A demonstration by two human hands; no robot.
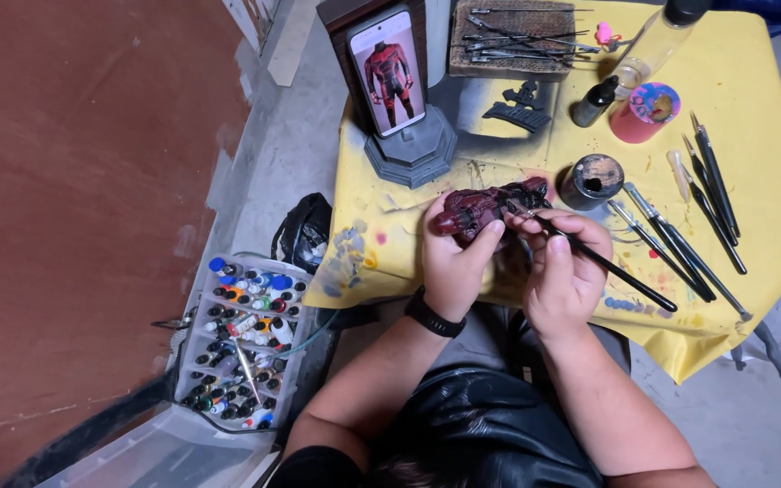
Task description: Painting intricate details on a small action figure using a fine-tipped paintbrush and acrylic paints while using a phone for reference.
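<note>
My left hand [452,262] grips a dark red and black figurine [485,206] over the front of the yellow-covered table [752,90]. My right hand [564,267] holds a thin black paintbrush [621,274], its tip touching the figurine's upper side. A black band sits on my left wrist. A phone [388,70] leaning on a grey stand at the back shows a picture of a red suited figure.
Several brushes [693,221] lie at the table's right. A small dark jar [591,179], a pink paint-stained cup [645,111] and a clear bottle [648,45] stand behind. A tool tray [512,36] sits at the back. On the floor left, a clear bin of small paint bottles [244,339].
</note>
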